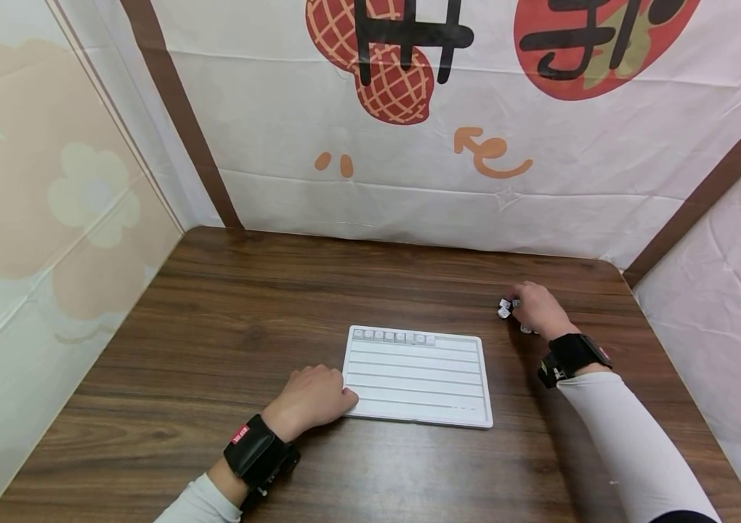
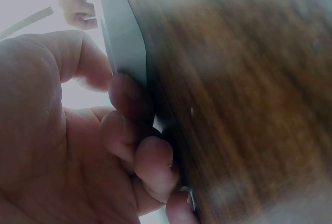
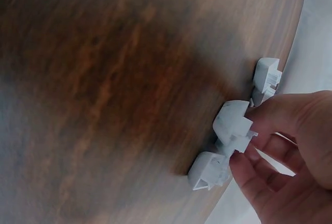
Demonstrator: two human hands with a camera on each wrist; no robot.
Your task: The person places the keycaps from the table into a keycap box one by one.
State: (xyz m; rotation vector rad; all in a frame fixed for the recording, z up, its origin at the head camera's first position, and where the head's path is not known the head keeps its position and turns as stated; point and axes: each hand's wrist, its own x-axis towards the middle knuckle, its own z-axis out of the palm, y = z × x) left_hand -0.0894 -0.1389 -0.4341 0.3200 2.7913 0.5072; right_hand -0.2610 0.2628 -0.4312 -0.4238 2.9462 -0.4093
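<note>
A white ridged tray lies on the table, with a row of small white keycaps along its far edge. My left hand grips the tray's near left corner. In the left wrist view, thumb and curled fingers meet at the tray's rim. To the right of the tray, my right hand reaches down to a few loose keycaps. Seen from the right wrist, its thumb and fingertips pinch a white keycap, with another keycap beside it and more behind the thumb.
The brown wooden table extends around the tray. A printed white cloth hangs behind its far edge, and more cloth hangs at both sides. The loose keycaps sit near the far right part of the table.
</note>
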